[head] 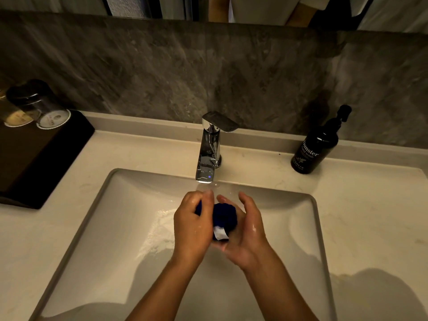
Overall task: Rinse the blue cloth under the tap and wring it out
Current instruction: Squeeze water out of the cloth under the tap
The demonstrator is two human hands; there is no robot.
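Note:
The dark blue cloth (224, 215) is bunched into a tight wad with a white label sticking out at its near side. My left hand (193, 224) is closed over its left end. Cupped round its right side is my right hand (249, 230), fingers curled and wet. Both hands hold the wad over the middle of the white sink basin (129, 239), just in front of and below the chrome tap (209, 150). Water lies on the basin floor to the left of my hands; I cannot tell whether a stream is running from the spout.
A black pump bottle of hand wash (318, 144) stands on the counter at the back right. On the left a black tray (39, 156) carries upturned glasses (37, 105). Behind the tap rises a grey stone backsplash (208, 70).

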